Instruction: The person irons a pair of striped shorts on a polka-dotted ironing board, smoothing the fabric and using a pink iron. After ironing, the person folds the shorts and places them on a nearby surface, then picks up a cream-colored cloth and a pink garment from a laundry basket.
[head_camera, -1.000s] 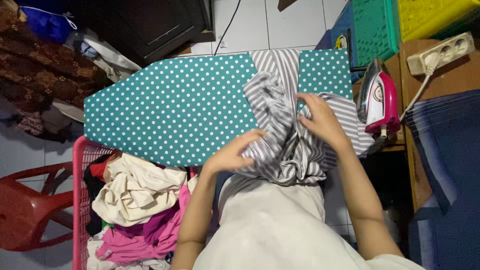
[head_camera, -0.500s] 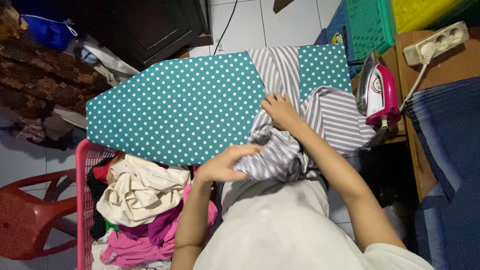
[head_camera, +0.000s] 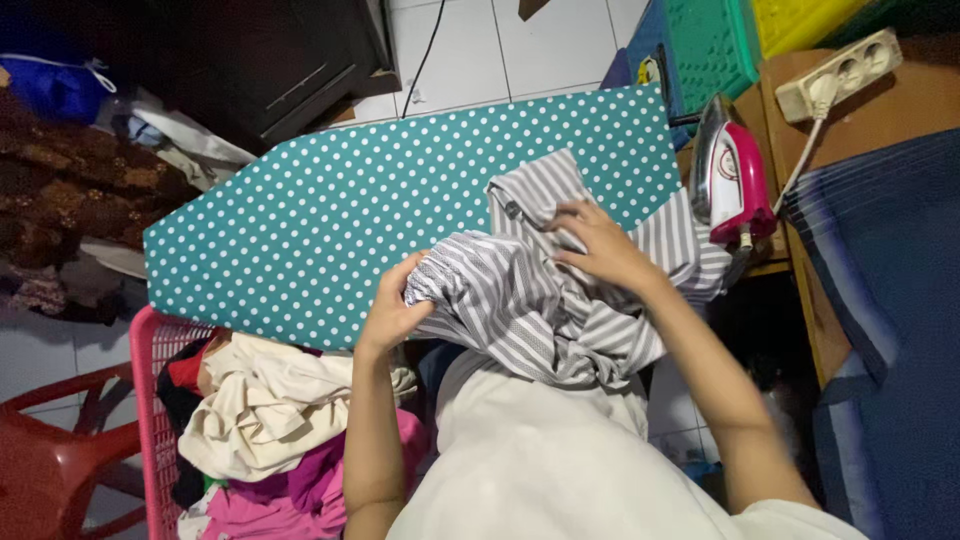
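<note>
Ironing board (head_camera: 330, 220), teal with white dots, spans frame centre. Pink laundry basket (head_camera: 150, 400) below its left end, stuffed with cream and pink clothes. Grey striped garment (head_camera: 530, 300) bunched over board's near edge, right half. Pink-white iron (head_camera: 732, 175) upright just beyond board's right end. Left hand (head_camera: 393, 308) fingers clamped on garment's left edge. Right hand (head_camera: 598, 245) fingers curled, gripping fabric on top.

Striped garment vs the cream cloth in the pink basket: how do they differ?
The striped garment is grey-and-white striped; the cream cloth is plain. The striped garment is bunched at the ironing board in the left hand and right hand; the cream cloth lies untouched atop the pile in the pink basket. Both are crumpled.
</note>
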